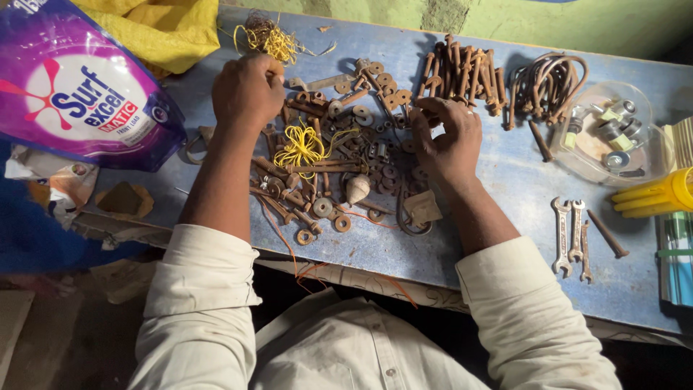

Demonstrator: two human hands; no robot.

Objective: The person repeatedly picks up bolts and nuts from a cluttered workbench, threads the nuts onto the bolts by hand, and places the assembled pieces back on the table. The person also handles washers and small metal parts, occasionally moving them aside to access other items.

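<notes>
Blue-painted and worn, the table [505, 188] is carrying everything, stretching across the whole view. At its far left corner a big purple and white pouch [72, 87] is lying on its side, with a yellow sack [159, 29] bunching up behind it. Spreading over the middle of the table is a heap of rusty bolts, nuts and washers [339, 166], and both hands are working at its far edge. To the right of the heap a row of long rusty bolts [462, 72] is lying side by side, and beside them a cluster of bent U-shaped bolts [548, 83]. Further right a clear plastic dish [610, 133] is holding a few pale fittings, with two small spanners [570, 235] lying near the front edge. The left hand [247, 90] is resting at the upper left of the heap with its fingers curling tightly inward; I cannot tell what they are closing on. The right hand [449, 137] is hovering over the heap's right side, its fingers bending together around small rusty pieces. A tangle of yellow wire [302, 146] is sitting on the heap between the two forearms.
</notes>
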